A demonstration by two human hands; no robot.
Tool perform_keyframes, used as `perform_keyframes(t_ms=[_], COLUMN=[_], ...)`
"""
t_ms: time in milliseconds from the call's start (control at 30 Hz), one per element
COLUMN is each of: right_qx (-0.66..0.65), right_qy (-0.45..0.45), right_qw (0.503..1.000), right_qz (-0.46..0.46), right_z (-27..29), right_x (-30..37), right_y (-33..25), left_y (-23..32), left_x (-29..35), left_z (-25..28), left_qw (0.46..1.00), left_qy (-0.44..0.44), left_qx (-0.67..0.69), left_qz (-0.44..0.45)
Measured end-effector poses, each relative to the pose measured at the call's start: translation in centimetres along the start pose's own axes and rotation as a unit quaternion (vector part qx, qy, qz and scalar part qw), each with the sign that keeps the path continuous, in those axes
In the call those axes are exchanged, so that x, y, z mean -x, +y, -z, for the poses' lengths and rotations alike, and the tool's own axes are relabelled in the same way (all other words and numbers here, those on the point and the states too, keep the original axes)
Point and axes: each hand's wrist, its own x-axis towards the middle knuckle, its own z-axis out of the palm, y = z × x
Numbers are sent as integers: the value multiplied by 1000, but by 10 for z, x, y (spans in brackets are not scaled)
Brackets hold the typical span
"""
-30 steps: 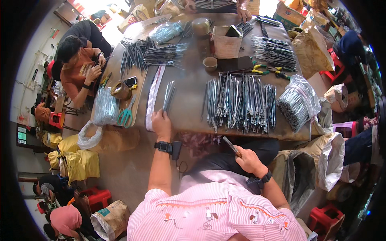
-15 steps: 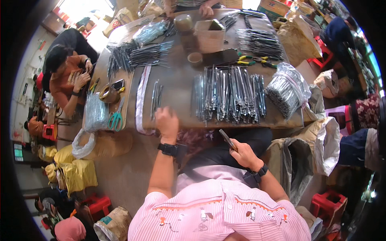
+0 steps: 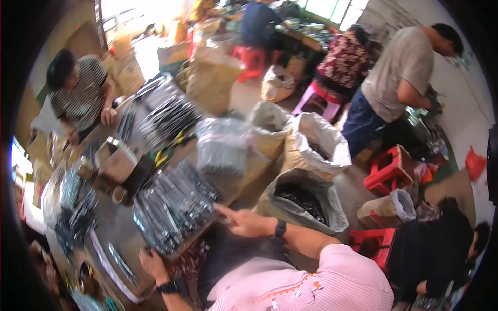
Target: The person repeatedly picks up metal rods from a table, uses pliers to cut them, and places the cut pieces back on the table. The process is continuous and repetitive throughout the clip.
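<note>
My left hand (image 3: 152, 263) is at the table's near edge, just below the wide bundle of thin dark metal strips (image 3: 174, 207). Its fingers are loosely bent and apart, with nothing visible in them. My right hand (image 3: 250, 224) reaches to the right end of that bundle. The index finger is stretched toward the strip ends while the other fingers curl under; whatever they hold is hidden and blurred. A few separate strips (image 3: 123, 264) lie left of my left hand, beside a white band (image 3: 106, 263).
On the table (image 3: 179, 150) are a wrapped strip bundle (image 3: 223, 147), yellow-handled pliers (image 3: 163, 157), a square tub (image 3: 116, 158) and another strip heap (image 3: 168, 122). Open sacks (image 3: 306, 202) and red stools (image 3: 389, 168) stand to the right. A person in stripes (image 3: 83, 88) sits across the table.
My view has swung right, showing the sacks and other workers. My right hand has moved from my lap to the large strip bundle; the grey tool it held is no longer visible.
</note>
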Motion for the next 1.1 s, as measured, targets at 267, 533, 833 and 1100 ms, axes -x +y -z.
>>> perform_keyframes(t_ms=[267, 533, 833, 1100], right_qx=[-299, -182, 22, -34], right_qy=[642, 234, -124, -97], right_qw=[664, 955, 986, 991], right_qz=[240, 12, 109, 82], right_z=[177, 66, -77, -73], right_x=[-11, 7, 19, 12], right_y=[-54, -26, 3, -7], left_y=[-17, 8, 19, 6], left_x=[-1, 3, 3, 5], left_z=[-12, 1, 13, 1], left_qw=[999, 992, 992, 994], left_qy=[10, 129, 119, 31], left_qx=[-1, 1, -9, 91], left_qz=[33, 4, -29, 52])
